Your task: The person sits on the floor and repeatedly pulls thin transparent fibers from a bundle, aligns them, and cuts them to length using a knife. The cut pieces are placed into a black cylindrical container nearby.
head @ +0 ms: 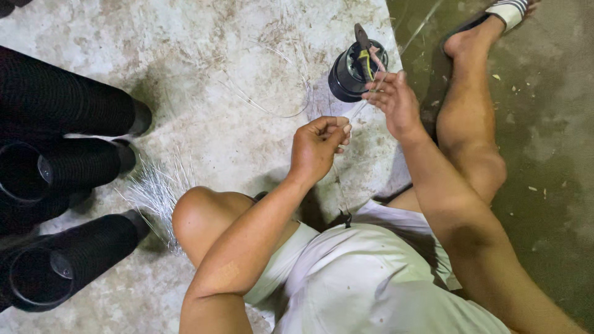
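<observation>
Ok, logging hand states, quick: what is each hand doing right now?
Left hand: closed, pinching a thin wire.
Right hand: fingers curled on the same wire, beside the black pot.

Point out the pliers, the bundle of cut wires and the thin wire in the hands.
pliers (361,38): head view, on the handles.
bundle of cut wires (154,192): head view, mid-bundle.
thin wire (357,113): head view, the stretch between the hands.

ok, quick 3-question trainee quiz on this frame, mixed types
1. True or false: both hands pinch the same thin wire.
2. Which hand is nearer the black pot holding pliers? A) left hand B) right hand
3. Fill in: the bundle of cut wires lies on the floor beside the person's left ____.

Key: 1 true; 2 B; 3 knee.
</observation>
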